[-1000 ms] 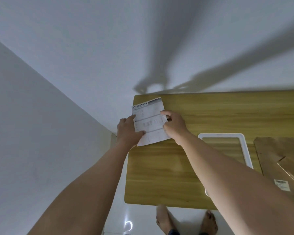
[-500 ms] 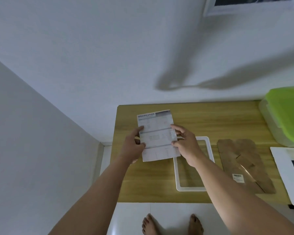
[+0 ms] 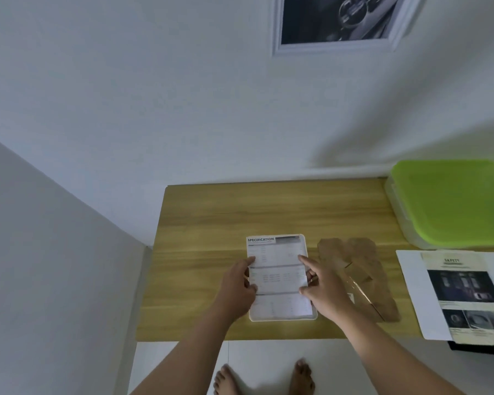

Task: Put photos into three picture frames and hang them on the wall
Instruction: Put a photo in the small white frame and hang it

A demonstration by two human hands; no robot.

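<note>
Found the specification sheet face up near the six o'clock edge of the wooden table: white paper, a bold SPECIFICATION heading and a dark band along the top, faint rows of small print crossed by two grey bars, too blurred to read. Saw it laid over a white picture frame, with only the frame's rounded rim peeking out at twelve, three and six o'clock. Noted the left hand at the sheet's nine o'clock edge, thumb on the paper, fingers curled in at the margin, gripping it. Noted the right hand at the three o'clock edge, index finger stretched across the print, thumb lower down on the paper, remaining fingers bent beside the margin, pinching that side. Spotted a brown cardboard backing just beside the frame at three o'clock, printed pages and a green-lidded container farther that way, and a framed photo on the wall at twelve o'clock.
</note>
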